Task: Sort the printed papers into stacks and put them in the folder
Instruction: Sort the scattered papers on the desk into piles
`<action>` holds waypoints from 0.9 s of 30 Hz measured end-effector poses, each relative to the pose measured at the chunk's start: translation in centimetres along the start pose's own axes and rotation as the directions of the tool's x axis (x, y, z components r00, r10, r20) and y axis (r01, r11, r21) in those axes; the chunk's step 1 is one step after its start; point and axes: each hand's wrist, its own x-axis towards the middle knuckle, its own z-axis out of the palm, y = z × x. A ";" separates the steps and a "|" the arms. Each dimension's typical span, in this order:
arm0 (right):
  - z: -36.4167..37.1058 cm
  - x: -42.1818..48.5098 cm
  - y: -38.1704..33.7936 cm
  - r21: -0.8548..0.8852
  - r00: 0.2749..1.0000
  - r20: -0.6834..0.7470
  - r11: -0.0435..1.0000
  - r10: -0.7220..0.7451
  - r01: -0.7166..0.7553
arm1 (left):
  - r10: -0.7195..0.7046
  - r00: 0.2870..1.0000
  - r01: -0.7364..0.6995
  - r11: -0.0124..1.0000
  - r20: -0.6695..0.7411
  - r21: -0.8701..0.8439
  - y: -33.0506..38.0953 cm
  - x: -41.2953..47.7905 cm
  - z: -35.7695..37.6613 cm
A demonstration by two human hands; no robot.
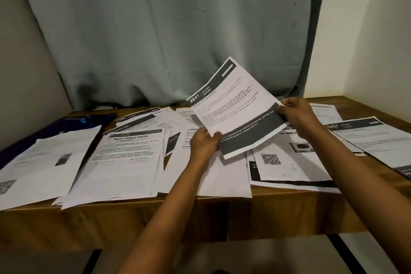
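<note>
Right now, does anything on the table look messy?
The printed papers lie fanned and crooked across the table, not in neat stacks, and some hang over its front edge. The left hand and right hand hold one sheet tilted.

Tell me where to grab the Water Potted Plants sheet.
Pinch the near edge of the Water Potted Plants sheet, coming from the front of the table: it lies flat atop a stack, and that edge sits by the table lip, likely easiest to lift. Left hand and right hand both hold the 2641 page.
</note>
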 end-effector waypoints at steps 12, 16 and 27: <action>13.0 -5.7 -3.5 0.033 0.914 0.400 0.995 0.074 -0.095 | 0.052 0.989 0.025 0.862 -0.137 0.506 1.8 -0.8 -17.3; 17.8 -8.7 -4.7 -0.028 0.917 0.398 1.000 0.011 0.000 | 0.153 0.959 0.068 0.689 -0.237 0.722 1.2 -1.7 -21.5; 24.8 -14.2 -5.9 -0.165 0.866 0.487 0.962 -0.113 0.218 | 0.333 0.931 -0.009 0.428 -0.148 0.904 -1.2 -2.8 -26.1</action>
